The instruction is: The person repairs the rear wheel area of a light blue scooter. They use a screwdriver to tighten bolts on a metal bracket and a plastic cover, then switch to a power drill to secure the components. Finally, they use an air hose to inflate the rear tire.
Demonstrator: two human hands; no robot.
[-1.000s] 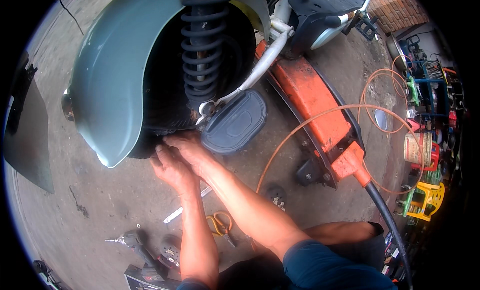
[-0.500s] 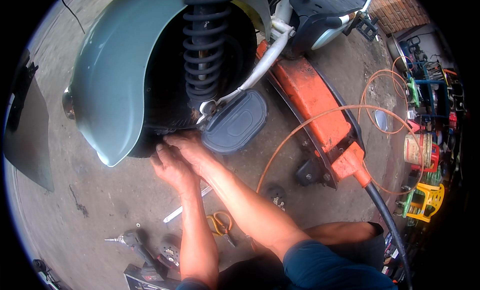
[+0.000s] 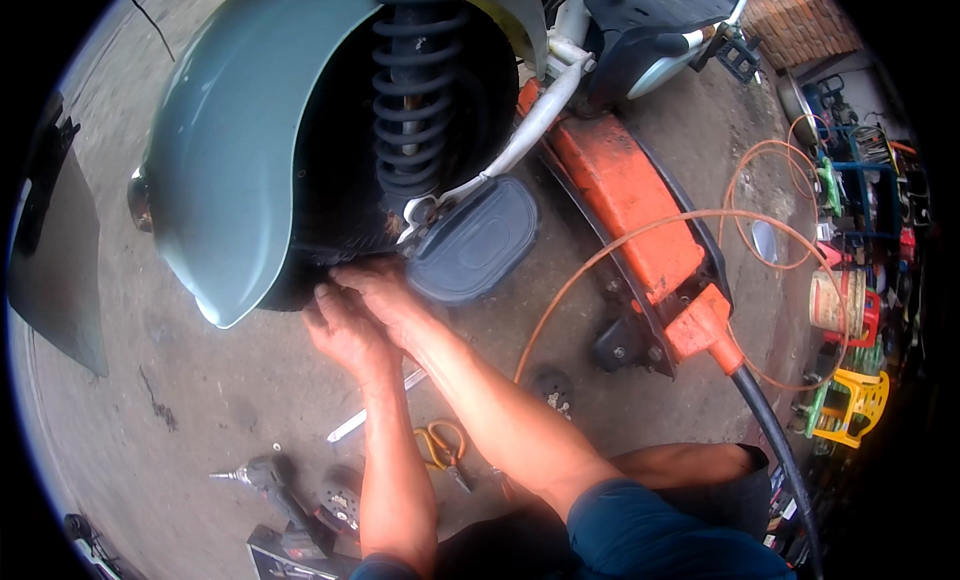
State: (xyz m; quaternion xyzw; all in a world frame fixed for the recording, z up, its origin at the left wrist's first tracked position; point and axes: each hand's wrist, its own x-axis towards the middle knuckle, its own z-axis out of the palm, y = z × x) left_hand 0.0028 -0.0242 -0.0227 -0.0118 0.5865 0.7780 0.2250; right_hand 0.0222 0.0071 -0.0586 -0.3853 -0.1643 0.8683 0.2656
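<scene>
Both hands meet at the lower edge of a dark wheel (image 3: 335,205) under a pale blue-grey fender (image 3: 225,145). My left hand (image 3: 348,332) is closed, its thumb raised close to the wheel's underside; what it grips is hidden. My right hand (image 3: 385,298) lies against it on the right, with bent fingers reaching into the shadow below the wheel. Its fingertips and whatever they hold cannot be seen. Above stands a black coil-spring shock absorber (image 3: 410,90), and a dark grey oval footrest pad (image 3: 475,240) sits just right of my right wrist.
An orange floor jack (image 3: 625,205) with a black handle supports the vehicle's right side. An orange hose (image 3: 590,265) loops across the floor. Near my forearms lie a cordless drill (image 3: 275,490), yellow-handled scissors (image 3: 445,445) and a silver bar (image 3: 350,425). A yellow plastic stool (image 3: 855,405) stands far right.
The view has shifted very slightly. Both hands keep nearly the same place and grip under the wheel.
</scene>
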